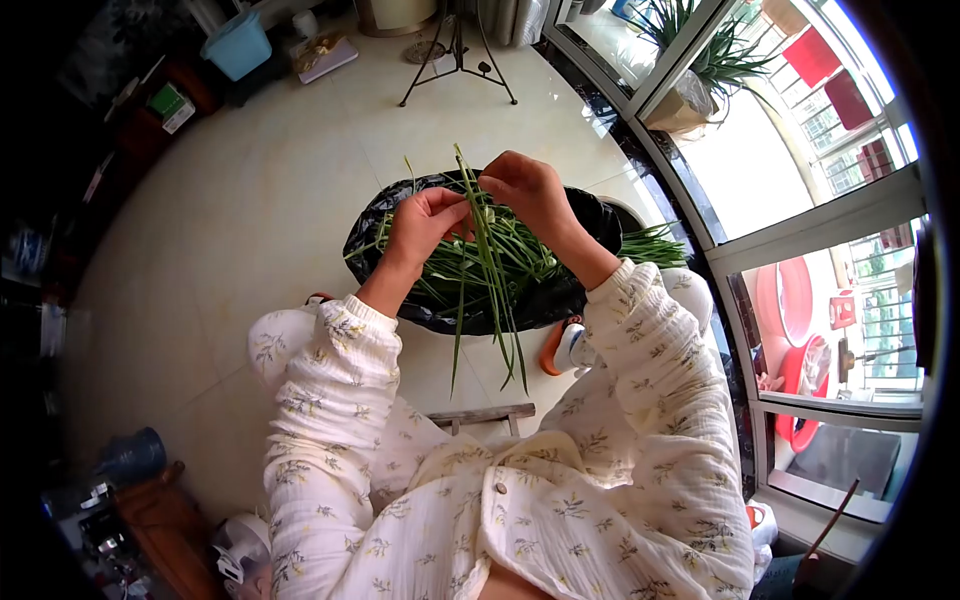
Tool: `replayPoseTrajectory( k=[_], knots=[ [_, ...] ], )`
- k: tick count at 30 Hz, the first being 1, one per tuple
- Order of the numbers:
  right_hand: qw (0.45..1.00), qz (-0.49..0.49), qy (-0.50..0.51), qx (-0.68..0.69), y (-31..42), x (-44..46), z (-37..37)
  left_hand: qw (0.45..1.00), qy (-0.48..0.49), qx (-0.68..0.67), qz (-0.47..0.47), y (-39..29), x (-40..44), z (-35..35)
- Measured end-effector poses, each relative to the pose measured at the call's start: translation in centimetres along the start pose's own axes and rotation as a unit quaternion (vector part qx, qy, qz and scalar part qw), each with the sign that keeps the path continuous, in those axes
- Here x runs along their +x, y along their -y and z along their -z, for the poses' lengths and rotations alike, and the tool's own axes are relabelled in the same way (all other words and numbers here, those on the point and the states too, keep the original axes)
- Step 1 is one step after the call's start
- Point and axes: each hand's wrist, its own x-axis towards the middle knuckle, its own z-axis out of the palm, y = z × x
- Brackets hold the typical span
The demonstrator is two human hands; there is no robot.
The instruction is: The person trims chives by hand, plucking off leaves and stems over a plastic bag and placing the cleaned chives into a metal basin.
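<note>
My left hand (425, 228) is closed around a few long green stalks (488, 250), whose thin leaves hang down past the near rim of a black plastic bag (440, 318). Close by on the right, the fingers of my right hand (530, 192) are pinched together at the upper part of the same stalks. Below both hands, a heap of green leafy stalks (535, 262) fills the bag, and another bunch (652, 246) sticks out at its right side.
A small wooden stool (483, 414) edge shows between my legs. Beyond the bag stands a black metal stand (458, 62). Glass sliding doors (715, 235) run along the right. A blue basin (237, 46) sits at the upper left, and a potted plant (700, 70) is behind the glass.
</note>
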Motion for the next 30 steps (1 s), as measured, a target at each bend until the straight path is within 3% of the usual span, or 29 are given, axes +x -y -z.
replayPoseTrajectory(
  k=[2, 7, 13, 16, 23, 30],
  knots=[
    [0.996, 0.011, 0.024, -0.086, 1.1, -1.1, -0.1, 1.000, -0.008, 0.014, 0.005, 0.5, 0.0, 0.3],
    [0.993, -0.015, 0.050, -0.103, 0.1, -1.9, -0.6, 0.998, -0.026, -0.044, 0.021, 0.6, -0.4, -0.3],
    [0.975, -0.104, 0.080, 0.178, -2.1, -2.3, -0.8, 1.000, -0.020, -0.012, -0.011, 0.8, -0.3, 0.7],
    [0.948, -0.153, 0.132, 0.247, -1.5, -2.4, -0.2, 0.997, -0.062, 0.032, -0.030, 0.6, -0.2, 1.1],
    [0.884, -0.219, 0.195, 0.364, -1.5, -3.2, 0.0, 0.997, 0.025, -0.067, 0.001, 0.7, 0.0, 1.2],
    [0.871, -0.260, 0.178, 0.377, -0.8, -3.8, 0.6, 0.998, 0.010, -0.062, -0.026, 1.0, 0.1, 0.9]
  ],
)
